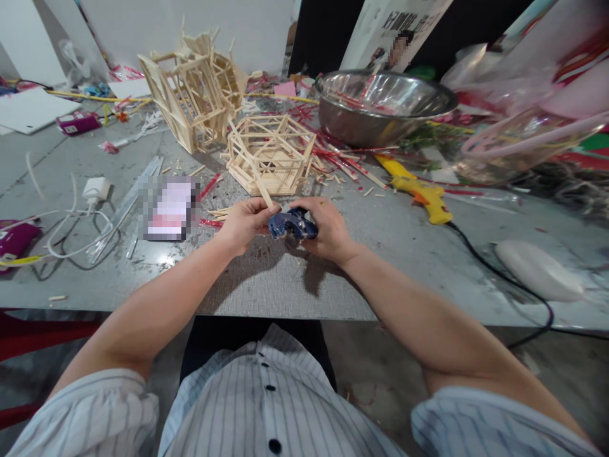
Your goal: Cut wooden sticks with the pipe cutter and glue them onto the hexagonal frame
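Observation:
My left hand (243, 225) is closed in a pinch on a flat pale wooden stick (259, 186). The stick slants up and away from me, its far part passing in front of a low wooden lattice frame (273, 158). Wrapped round a dark blue hand tool (290, 223) with a curved outline, my right hand (330, 228) is closed too; the tool's exact kind is unclear. The stick's near end lies against or just beside the tool, above the table's front part. Several thin wooden sticks (219, 214) lie just beyond my left hand.
A taller wooden lattice structure (190, 95) stands behind on the grey table (266, 289). Farther right are a steel bowl (385, 108) and a yellow glue gun (419, 190) with a black cord. Left lie a phone (172, 209), clear glue sticks (126, 206) and a white charger (96, 190).

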The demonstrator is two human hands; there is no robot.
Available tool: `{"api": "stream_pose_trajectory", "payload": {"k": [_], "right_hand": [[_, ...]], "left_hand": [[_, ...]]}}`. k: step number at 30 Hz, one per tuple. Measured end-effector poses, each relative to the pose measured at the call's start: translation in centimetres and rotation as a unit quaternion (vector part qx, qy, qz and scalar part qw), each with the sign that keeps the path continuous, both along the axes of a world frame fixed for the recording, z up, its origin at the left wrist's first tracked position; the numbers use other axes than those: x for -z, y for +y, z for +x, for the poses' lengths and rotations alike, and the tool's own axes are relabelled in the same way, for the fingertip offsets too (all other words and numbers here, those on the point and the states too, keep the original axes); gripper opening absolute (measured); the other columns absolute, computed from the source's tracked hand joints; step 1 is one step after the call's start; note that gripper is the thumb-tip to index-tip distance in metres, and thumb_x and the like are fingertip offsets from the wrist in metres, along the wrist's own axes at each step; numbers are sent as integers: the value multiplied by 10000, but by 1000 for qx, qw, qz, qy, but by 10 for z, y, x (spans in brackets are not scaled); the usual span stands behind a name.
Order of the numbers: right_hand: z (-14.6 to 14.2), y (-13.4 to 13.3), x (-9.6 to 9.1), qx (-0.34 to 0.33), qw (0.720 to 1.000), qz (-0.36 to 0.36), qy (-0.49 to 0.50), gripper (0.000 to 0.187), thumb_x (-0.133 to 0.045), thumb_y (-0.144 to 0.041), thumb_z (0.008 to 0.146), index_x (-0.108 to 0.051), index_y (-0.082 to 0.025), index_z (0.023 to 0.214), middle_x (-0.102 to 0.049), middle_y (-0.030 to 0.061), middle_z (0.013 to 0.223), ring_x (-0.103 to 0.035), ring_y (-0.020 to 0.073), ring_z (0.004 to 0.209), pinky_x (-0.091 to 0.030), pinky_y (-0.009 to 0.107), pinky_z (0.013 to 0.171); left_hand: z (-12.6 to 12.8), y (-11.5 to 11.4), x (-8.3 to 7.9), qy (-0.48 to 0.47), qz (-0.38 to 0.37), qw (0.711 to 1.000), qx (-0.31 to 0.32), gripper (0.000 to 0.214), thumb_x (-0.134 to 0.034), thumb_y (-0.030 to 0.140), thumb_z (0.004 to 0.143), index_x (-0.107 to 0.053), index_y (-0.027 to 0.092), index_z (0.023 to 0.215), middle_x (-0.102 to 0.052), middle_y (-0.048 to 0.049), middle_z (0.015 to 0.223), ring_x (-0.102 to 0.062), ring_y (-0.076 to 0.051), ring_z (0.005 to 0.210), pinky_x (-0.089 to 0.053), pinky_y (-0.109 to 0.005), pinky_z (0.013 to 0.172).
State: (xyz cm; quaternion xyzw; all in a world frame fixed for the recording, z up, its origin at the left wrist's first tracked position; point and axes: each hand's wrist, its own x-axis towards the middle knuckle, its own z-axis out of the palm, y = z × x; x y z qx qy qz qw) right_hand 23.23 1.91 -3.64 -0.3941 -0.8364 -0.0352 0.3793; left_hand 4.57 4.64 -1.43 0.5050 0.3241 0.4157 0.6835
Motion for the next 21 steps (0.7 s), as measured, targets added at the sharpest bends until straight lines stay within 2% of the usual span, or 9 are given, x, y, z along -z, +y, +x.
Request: {"api": "stream_pose_trajectory", "payload": {"k": [6,13,15,17,19,21], "right_hand": [[1,0,1,-14,1000,27,9,449,-560,-230,677,-503,-219,1122,-671,96,1030,-629,277,936,-484,444,798],[-1,1,1,5,999,-35,-1,485,-591,-243,659,-495,-274,1133,-657,73,1073,-617,293,1003,-465,479,864],[0,2,1,12,999,-44,-3,467,-595,-255,668,-496,-267,1124,-657,77,1077,-617,298,1003,-465,489,865],[1,4,3,18,999,-46,4,451,-612,-284,687,-500,-266,1124,-656,80,1084,-618,301,998,-473,489,852],[4,6,5,32,998,-40,27,440,-633,-313,708,-503,-273,1126,-657,79,1081,-624,302,974,-486,484,826],[6,6,6,57,996,-27,70,399,-632,-330,739,-510,-269,1114,-669,76,1038,-638,288,916,-504,464,779]], "left_hand": [[0,-1,-1,9,-10,1000,0,213,-702,326,676,-606,135,680,-582,26,586,-504,-64,472,-419,-203,485],[1,-3,-6,57,21,998,-14,236,-704,348,666,-602,136,680,-552,38,564,-454,-53,470,-370,-190,482],[-1,0,-6,87,53,994,-27,235,-682,357,693,-607,135,677,-542,36,561,-439,-55,472,-352,-193,481],[-5,4,-5,142,117,981,-52,211,-649,331,727,-605,139,652,-542,29,558,-446,-64,489,-344,-198,495],[-10,7,-4,221,204,950,-80,183,-624,272,744,-597,143,619,-538,24,543,-464,-76,516,-344,-203,519],[-12,9,-4,281,263,919,-83,155,-603,233,757,-604,145,629,-536,22,530,-483,-87,529,-352,-207,533]]}}
